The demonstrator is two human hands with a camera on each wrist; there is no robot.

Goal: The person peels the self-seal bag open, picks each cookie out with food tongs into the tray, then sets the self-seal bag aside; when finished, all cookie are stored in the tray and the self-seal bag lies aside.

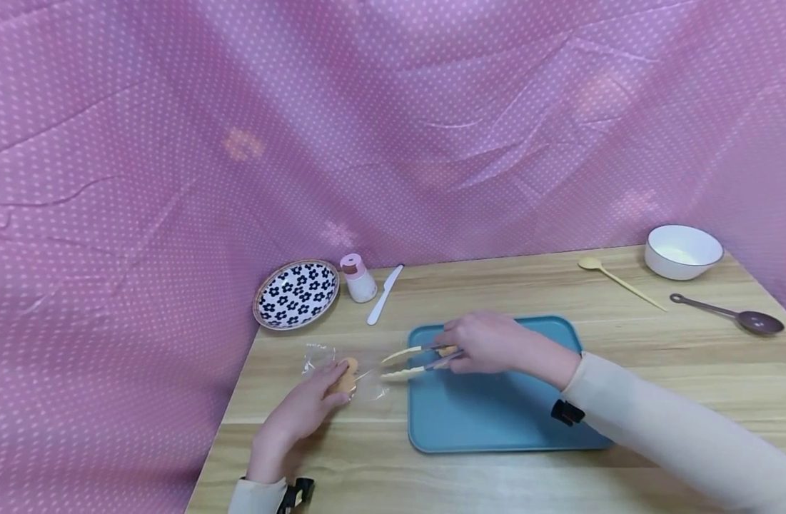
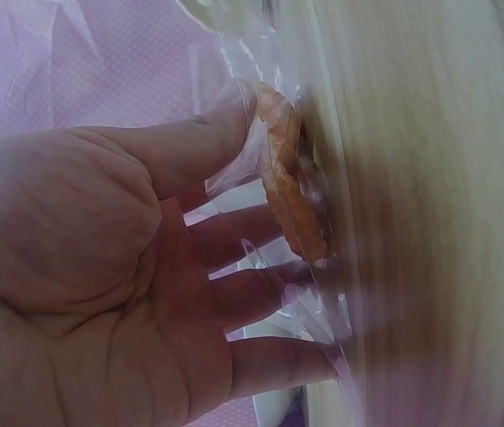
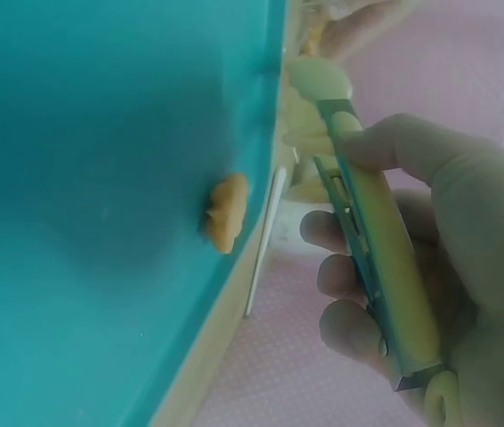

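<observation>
My left hand [image 1: 305,403] holds a clear plastic bag [image 1: 370,387] low over the table, thumb and fingers at its edges. A brown baked-looking piece [image 2: 295,209] shows at the bag between thumb and fingers in the left wrist view. My right hand [image 1: 485,343] grips cream-tipped metal tongs [image 1: 402,373] above the blue tray [image 1: 495,421]. The tongs' tips are spread apart, point at the bag, and have nothing between them. A second brown piece [image 3: 227,213] lies on the tray near its far edge, partly hidden under the tongs and hand in the head view.
Behind the bag stand a flower-patterned plate [image 1: 296,294], a pink-topped white bottle [image 1: 359,280] and a white knife [image 1: 385,294]. To the right lie a yellow spoon [image 1: 624,284], a brown slotted spoon [image 1: 755,323] and a white bowl [image 1: 682,253]. Pink dotted cloth [image 1: 393,143] encloses the table.
</observation>
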